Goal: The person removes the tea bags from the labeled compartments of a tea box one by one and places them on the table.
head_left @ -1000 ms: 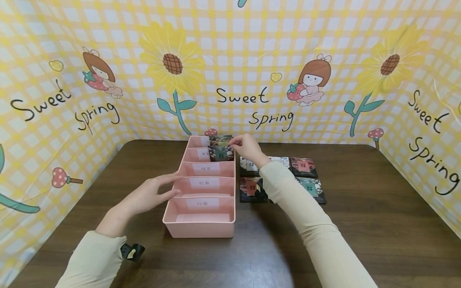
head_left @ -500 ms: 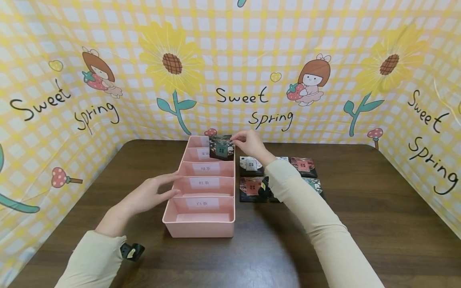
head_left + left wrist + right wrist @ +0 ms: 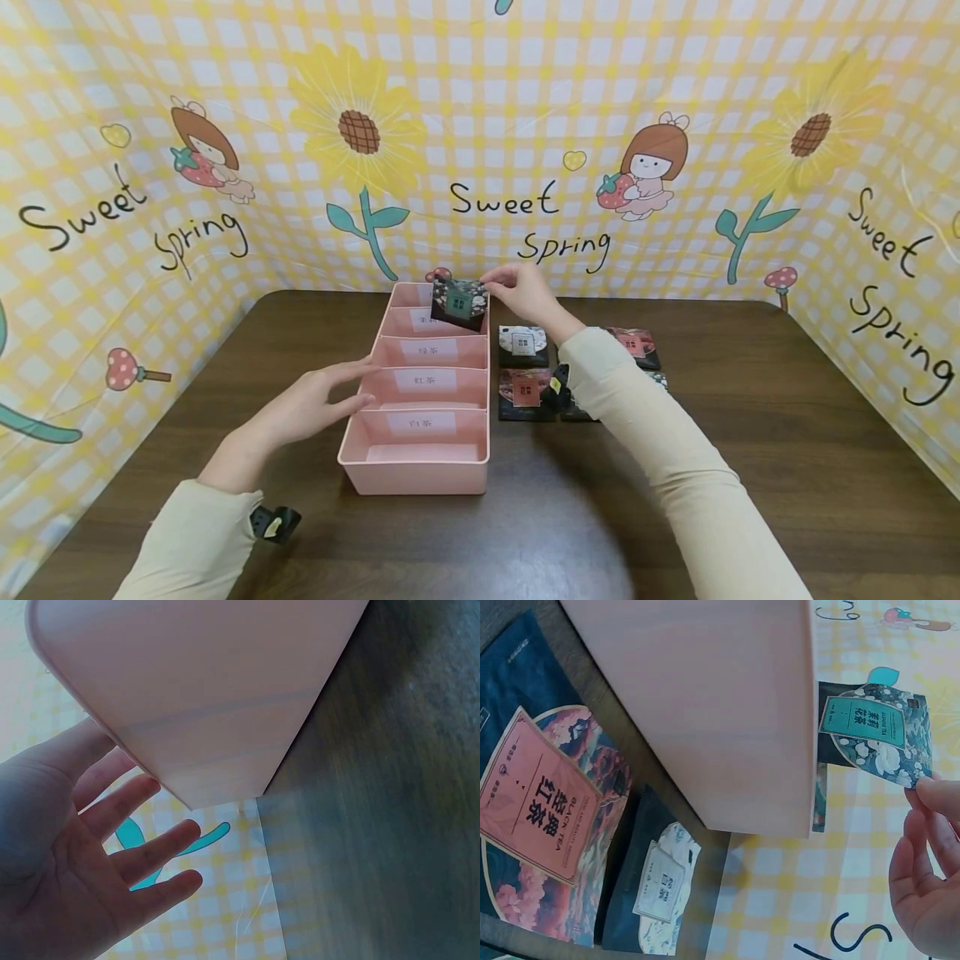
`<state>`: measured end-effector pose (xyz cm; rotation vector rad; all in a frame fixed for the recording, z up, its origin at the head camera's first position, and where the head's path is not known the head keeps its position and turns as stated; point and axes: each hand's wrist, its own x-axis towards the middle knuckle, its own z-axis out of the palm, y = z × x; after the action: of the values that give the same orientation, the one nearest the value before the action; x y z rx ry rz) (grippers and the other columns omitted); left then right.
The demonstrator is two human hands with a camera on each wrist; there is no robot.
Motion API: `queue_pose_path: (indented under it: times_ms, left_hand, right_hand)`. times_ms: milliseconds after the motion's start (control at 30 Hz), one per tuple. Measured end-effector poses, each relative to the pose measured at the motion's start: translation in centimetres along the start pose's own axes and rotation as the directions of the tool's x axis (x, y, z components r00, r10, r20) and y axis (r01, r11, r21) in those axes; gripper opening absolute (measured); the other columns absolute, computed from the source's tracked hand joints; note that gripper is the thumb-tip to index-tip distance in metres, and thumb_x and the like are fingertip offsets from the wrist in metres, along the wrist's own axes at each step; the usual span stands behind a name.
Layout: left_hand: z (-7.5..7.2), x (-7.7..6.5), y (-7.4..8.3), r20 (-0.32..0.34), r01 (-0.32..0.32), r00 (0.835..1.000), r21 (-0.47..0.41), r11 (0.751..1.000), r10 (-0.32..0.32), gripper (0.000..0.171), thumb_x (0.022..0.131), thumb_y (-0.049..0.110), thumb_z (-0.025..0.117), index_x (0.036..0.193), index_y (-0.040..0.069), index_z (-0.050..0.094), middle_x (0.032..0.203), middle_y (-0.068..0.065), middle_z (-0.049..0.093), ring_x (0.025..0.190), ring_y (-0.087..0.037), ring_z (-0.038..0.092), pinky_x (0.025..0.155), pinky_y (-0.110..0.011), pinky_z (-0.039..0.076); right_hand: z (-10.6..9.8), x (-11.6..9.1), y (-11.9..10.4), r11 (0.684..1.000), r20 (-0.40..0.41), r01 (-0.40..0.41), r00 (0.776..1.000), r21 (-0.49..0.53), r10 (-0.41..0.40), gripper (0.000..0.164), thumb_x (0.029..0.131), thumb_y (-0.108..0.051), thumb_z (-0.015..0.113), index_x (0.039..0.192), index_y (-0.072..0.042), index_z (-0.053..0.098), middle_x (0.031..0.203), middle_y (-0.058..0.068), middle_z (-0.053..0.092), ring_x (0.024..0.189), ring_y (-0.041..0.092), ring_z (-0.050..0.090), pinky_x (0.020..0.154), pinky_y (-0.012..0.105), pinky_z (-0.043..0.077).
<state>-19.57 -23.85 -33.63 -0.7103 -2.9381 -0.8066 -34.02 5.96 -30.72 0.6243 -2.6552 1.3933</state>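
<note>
My right hand (image 3: 525,292) pinches the upper right corner of a jasmine tea sachet (image 3: 459,302), black with a green label. The sachet hangs tilted above the second compartment from the back of a pink divided box (image 3: 412,482). In the right wrist view, its lower end stands just above the box rim, and the thumb and fingers pinch its floral corner. A strip of another sachet (image 3: 820,806) shows beyond the rim. My left hand (image 3: 303,406) rests on the box's left rim with thumb and forefinger, the other fingers loosely extended in the left wrist view.
Right of the box, several tea sachets lie flat in rows, among them a white-labelled one (image 3: 522,343) and a red-labelled black tea one (image 3: 525,392); my right sleeve partly covers others. White labels mark the compartments. A checked cloth (image 3: 480,125) hangs behind the wooden table (image 3: 750,467).
The jasmine tea sachet has risen slightly and tilted in my right hand, hiding the sachet behind it. My right hand has moved a little up and right. The left hand stays put.
</note>
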Motion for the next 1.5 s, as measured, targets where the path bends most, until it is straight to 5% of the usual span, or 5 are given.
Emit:
queue_pose_path:
  times_ms: [767, 1500]
  left_hand:
    - [0.3, 0.2, -0.3, -0.001, 0.000, 1.000, 0.007, 1.000, 0.000, 0.049, 0.091, 0.024, 0.061, 0.133, 0.003, 0.050, 0.139, -0.021, 0.048, 0.130, -0.040, 0.042, 0.106, -0.056, 0.035]
    - [0.1, 0.2, -0.2, 0.007, 0.007, 1.000, 0.000, 1.000, -0.007, 0.049, 0.091, 0.027, 0.060, 0.133, 0.005, 0.050, 0.139, -0.020, 0.049, 0.130, -0.040, 0.043, 0.105, -0.056, 0.036]
  right_hand:
    - [-2.2, -0.9, -0.9, 0.996, -0.041, 0.074, 0.997, 0.049, -0.072, 0.018, 0.090, -0.011, 0.060, 0.103, -0.003, 0.070, 0.109, 0.014, 0.069, 0.077, 0.014, 0.059, 0.059, 0.018, 0.043]
    - [-4.6, -3.2, -1.8, 0.997, -0.047, 0.081, 0.996, 0.003, -0.080, 0.019, 0.090, -0.014, 0.061, 0.105, -0.005, 0.070, 0.108, 0.012, 0.068, 0.077, 0.011, 0.057, 0.063, 0.020, 0.046]
